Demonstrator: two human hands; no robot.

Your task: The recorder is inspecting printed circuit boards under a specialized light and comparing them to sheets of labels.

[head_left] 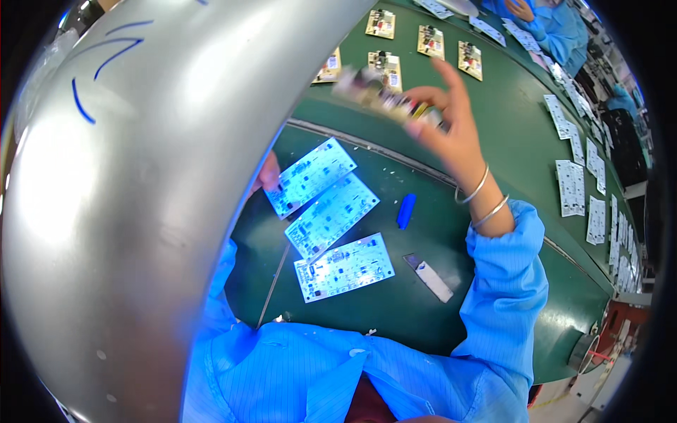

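My right hand [457, 134] is raised over the far side of the work area, pinching a circuit board [384, 97] crowded with components; motion blurs this board. At the left, the fingers of my left hand [268, 173] close on the edge of a white circuit board [314, 175], while a metal housing hides the rest of that hand. Partly under that board lies a second white circuit board [333, 215]. Nearer to me a third white circuit board [345, 268] rests on the green table [423, 324], its top corner meeting the second.
A large silver metal housing [141, 176] blocks the left side. A blue stick-like piece [406, 211] and a flat blade-like tool [429, 278] lie right of the boards. Several component boards [431, 42] stand beyond the seam; white boards [570, 187] line the right. A person in blue [560, 32] sits far right.
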